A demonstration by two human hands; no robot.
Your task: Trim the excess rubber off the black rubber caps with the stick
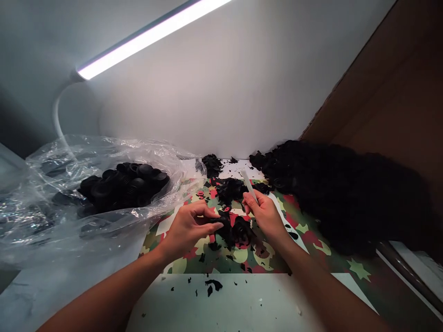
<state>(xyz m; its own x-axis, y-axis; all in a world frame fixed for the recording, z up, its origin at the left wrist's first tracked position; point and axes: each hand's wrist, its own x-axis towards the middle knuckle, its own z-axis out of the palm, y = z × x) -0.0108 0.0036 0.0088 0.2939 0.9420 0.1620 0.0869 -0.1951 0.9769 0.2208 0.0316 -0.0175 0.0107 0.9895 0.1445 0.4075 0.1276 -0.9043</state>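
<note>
Between its thumb and fingers my left hand pinches a small black part, rubbery in look and partly covered by the fingertips. My right hand is closed around a thin, pale, flat stick-like tool that points up and away from me. What the lower end of this tool is like stays hidden in the fist. Just right of the held part lies a curled black piece on the camouflage-patterned sheet. More black scraps lie beyond both hands.
A clear plastic bag on the left holds many round black parts. To the right rises a large dark heap beside a cardboard wall. Black shreds dot the white surface in front. A lit lamp hangs overhead.
</note>
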